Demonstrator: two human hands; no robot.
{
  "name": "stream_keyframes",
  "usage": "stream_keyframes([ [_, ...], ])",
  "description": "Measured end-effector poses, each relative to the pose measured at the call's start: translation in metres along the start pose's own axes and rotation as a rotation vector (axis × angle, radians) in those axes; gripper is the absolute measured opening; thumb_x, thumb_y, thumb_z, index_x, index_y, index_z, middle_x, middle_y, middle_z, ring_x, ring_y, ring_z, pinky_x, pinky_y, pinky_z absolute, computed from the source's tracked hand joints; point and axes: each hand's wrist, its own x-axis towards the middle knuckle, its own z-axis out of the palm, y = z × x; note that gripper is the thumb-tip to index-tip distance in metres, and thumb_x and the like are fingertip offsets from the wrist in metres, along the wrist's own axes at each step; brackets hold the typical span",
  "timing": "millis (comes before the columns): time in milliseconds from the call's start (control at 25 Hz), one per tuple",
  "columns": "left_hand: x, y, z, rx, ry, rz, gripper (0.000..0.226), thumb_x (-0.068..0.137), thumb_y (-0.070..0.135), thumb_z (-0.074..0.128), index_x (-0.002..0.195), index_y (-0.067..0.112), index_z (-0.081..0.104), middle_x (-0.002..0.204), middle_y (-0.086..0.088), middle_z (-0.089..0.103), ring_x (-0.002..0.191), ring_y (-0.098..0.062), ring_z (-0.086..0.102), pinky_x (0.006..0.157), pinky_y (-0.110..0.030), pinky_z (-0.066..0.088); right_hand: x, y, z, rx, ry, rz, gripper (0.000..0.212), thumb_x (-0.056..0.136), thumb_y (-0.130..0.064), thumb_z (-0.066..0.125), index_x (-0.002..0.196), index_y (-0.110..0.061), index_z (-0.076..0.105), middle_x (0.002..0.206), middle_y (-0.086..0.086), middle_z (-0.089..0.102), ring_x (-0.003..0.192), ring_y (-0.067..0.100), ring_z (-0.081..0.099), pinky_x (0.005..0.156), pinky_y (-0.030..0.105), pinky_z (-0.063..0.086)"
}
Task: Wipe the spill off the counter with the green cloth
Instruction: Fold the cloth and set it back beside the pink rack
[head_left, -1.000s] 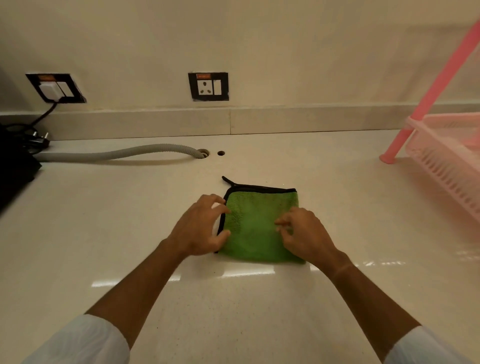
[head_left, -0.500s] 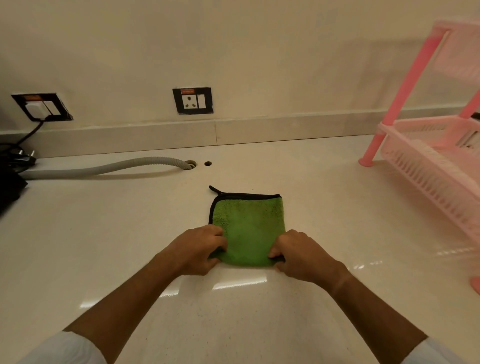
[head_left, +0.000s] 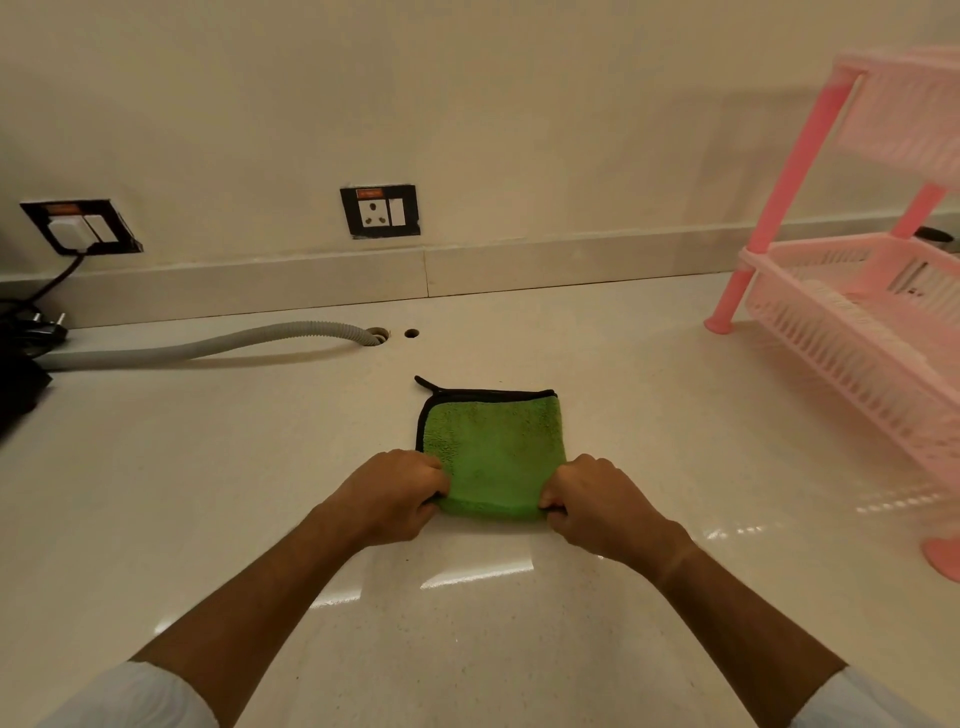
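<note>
We pinch the near corners of the folded green cloth (head_left: 491, 452) between curled fingers of our left hand (head_left: 392, 493) and right hand (head_left: 597, 501), the rest lying flat on the counter (head_left: 208, 493) beyond our fingertips, probably to lift or refold it for wiping.

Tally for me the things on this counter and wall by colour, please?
Green: 1, the green cloth, pinched by the left hand and right hand
Pink: 1, the rack
Grey: 1, the hose
Black: 2, the socket plates
Total: 5
</note>
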Motion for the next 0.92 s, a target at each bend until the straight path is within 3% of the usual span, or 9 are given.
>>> stream_keyframes([
  [120, 0.001, -0.001, -0.008, -0.011, 0.02, 0.003, 0.016, 0.084, 0.017, 0.051, 0.087, 0.015, 0.066, 0.088, -0.003, 0.064, 0.078, -0.023, 0.057, 0.063, -0.034, 0.042, 0.0, -0.001, -0.009, 0.011, 0.034, 0.003, 0.018, 0.078, -0.006, 0.053, 0.069, -0.01, 0.068, 0.065, 0.005, 0.065, 0.064, 0.025, 0.056, 0.059, 0.035, 0.047],
  [400, 0.009, -0.005, -0.036, -0.018, 0.079, -0.013, 0.013, 0.084, 0.019, 0.057, 0.088, 0.016, 0.069, 0.088, -0.003, 0.068, 0.078, -0.023, 0.059, 0.065, -0.035, 0.044, 0.008, 0.001, -0.042, 0.076, 0.089, 0.026, 0.019, 0.08, -0.008, 0.061, 0.084, -0.014, 0.079, 0.078, 0.002, 0.077, 0.073, 0.02, 0.068, 0.069, 0.034, 0.056],
  [600, 0.029, -0.012, -0.073, 0.002, 0.134, -0.037, 0.013, 0.084, 0.022, 0.064, 0.093, 0.017, 0.071, 0.09, -0.002, 0.069, 0.081, -0.02, 0.059, 0.071, -0.033, 0.047, 0.028, 0.013, -0.08, 0.137, 0.132, 0.065, 0.018, 0.08, -0.01, 0.07, 0.093, -0.017, 0.08, 0.085, 0.001, 0.078, 0.072, 0.014, 0.067, 0.059, 0.014, 0.041],
  [760, 0.05, -0.013, -0.106, 0.014, 0.162, -0.053, 0.015, 0.083, 0.021, 0.066, 0.095, 0.016, 0.073, 0.089, -0.001, 0.072, 0.08, -0.016, 0.06, 0.08, -0.038, 0.052, 0.046, 0.027, -0.115, 0.137, 0.151, 0.039, 0.02, 0.078, -0.007, 0.071, 0.093, -0.016, 0.08, 0.088, 0.0, 0.078, 0.077, 0.013, 0.068, 0.071, 0.024, 0.054],
  [920, 0.076, -0.011, -0.134, 0.023, 0.208, -0.057, 0.016, 0.082, 0.016, 0.069, 0.097, 0.013, 0.073, 0.091, -0.004, 0.075, 0.077, -0.014, 0.061, 0.075, -0.029, 0.049, 0.062, 0.049, -0.149, 0.145, 0.189, 0.005, 0.02, 0.077, -0.006, 0.073, 0.092, -0.016, 0.08, 0.086, 0.0, 0.078, 0.073, 0.01, 0.066, 0.07, 0.022, 0.051],
])
